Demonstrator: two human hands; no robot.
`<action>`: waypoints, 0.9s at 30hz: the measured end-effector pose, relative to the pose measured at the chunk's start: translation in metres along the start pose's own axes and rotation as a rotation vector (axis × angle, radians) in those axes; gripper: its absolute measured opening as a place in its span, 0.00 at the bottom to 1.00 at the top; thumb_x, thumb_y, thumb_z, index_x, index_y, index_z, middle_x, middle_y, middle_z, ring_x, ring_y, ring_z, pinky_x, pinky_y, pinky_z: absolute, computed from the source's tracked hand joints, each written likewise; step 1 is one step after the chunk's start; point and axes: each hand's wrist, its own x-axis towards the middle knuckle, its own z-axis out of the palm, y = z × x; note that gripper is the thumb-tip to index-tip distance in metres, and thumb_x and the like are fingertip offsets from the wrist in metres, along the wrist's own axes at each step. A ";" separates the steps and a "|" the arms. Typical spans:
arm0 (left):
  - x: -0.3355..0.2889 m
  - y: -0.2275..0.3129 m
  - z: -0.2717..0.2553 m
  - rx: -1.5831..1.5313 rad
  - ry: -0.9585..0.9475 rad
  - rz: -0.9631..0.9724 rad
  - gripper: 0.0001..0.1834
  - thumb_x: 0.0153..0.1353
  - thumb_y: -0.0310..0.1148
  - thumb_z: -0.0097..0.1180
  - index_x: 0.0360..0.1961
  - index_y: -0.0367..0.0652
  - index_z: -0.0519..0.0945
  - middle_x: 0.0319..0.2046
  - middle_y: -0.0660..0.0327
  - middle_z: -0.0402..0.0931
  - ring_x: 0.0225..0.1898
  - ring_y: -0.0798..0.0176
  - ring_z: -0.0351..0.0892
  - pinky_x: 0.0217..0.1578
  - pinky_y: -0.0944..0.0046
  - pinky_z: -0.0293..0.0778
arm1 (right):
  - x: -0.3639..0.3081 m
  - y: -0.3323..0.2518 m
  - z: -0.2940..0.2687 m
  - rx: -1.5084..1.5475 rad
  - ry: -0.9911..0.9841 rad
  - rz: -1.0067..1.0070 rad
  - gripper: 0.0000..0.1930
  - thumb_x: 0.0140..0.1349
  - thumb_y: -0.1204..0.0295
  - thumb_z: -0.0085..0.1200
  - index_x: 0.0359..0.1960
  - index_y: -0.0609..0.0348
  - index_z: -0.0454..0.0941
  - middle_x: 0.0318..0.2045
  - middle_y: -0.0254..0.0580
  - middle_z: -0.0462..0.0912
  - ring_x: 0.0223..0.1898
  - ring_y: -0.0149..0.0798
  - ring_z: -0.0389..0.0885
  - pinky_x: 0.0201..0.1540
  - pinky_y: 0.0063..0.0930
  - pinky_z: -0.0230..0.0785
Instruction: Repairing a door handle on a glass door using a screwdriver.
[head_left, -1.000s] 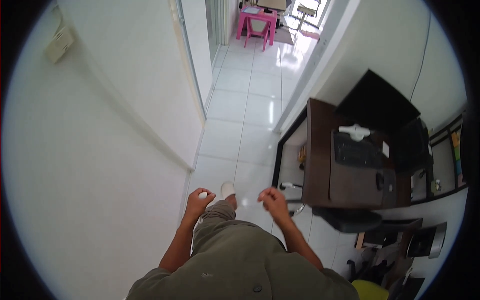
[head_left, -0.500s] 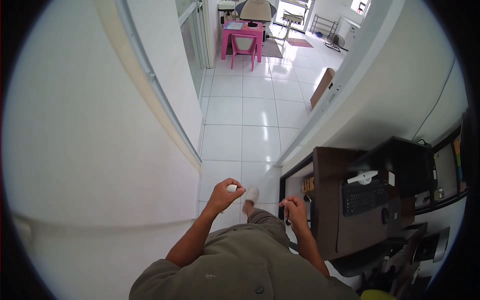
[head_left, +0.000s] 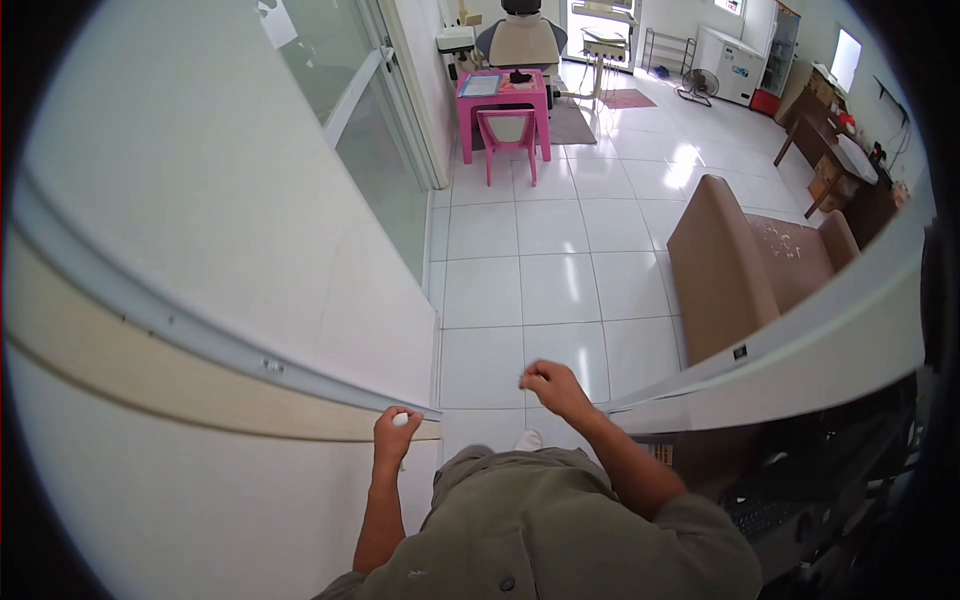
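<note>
My left hand (head_left: pixel 391 440) is closed around a small, rounded white object (head_left: pixel 401 419); most of it is hidden by the fingers, so its kind does not show. That hand is low in front of me, close to the door frame (head_left: pixel 270 365) on the left. My right hand (head_left: pixel 556 388) hangs over the tiled floor with its fingers curled together. Whatever they may hold is too small or hidden to make out.
A brown armchair (head_left: pixel 722 270) stands just past the doorway on the right. Farther ahead are a pink table (head_left: pixel 547 100) with a pink chair (head_left: pixel 508 135), then a dental chair (head_left: pixel 520 42). On the left is a glass door (head_left: pixel 375 150). A dark desk area with a keyboard (head_left: pixel 755 515) lies lower right.
I have stepped forward into the doorway, and more of the room ahead shows. The desk has slid back to the lower right. My right hand has swung forward; my left is lower.
</note>
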 end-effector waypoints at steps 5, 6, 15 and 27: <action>0.082 -0.043 0.021 -0.051 0.125 -0.092 0.14 0.48 0.37 0.62 0.30 0.36 0.78 0.27 0.58 0.78 0.30 0.63 0.72 0.37 0.68 0.69 | 0.112 -0.038 -0.009 0.201 -0.103 0.035 0.08 0.55 0.70 0.49 0.28 0.62 0.75 0.25 0.36 0.77 0.22 0.27 0.64 0.26 0.18 0.57; 0.098 -0.050 0.030 -0.055 0.118 -0.140 0.14 0.48 0.37 0.62 0.29 0.35 0.78 0.27 0.58 0.78 0.30 0.63 0.72 0.37 0.68 0.69 | 0.134 -0.033 -0.012 0.287 -0.116 0.060 0.07 0.55 0.70 0.48 0.28 0.61 0.75 0.25 0.36 0.78 0.20 0.26 0.63 0.23 0.17 0.56; 0.292 -0.020 0.101 -0.114 -0.105 -0.347 0.15 0.47 0.38 0.63 0.29 0.35 0.78 0.24 0.57 0.77 0.27 0.62 0.72 0.33 0.66 0.70 | 0.198 0.221 -0.138 -0.225 0.246 0.523 0.13 0.50 0.67 0.44 0.25 0.65 0.77 0.27 0.48 0.79 0.29 0.46 0.73 0.32 0.34 0.66; 0.546 0.226 0.262 0.103 -0.567 0.255 0.15 0.47 0.42 0.62 0.30 0.40 0.78 0.26 0.59 0.78 0.27 0.62 0.74 0.31 0.66 0.71 | 0.143 0.298 -0.180 -0.060 0.838 1.006 0.13 0.46 0.66 0.46 0.25 0.61 0.80 0.23 0.42 0.82 0.28 0.45 0.78 0.33 0.31 0.69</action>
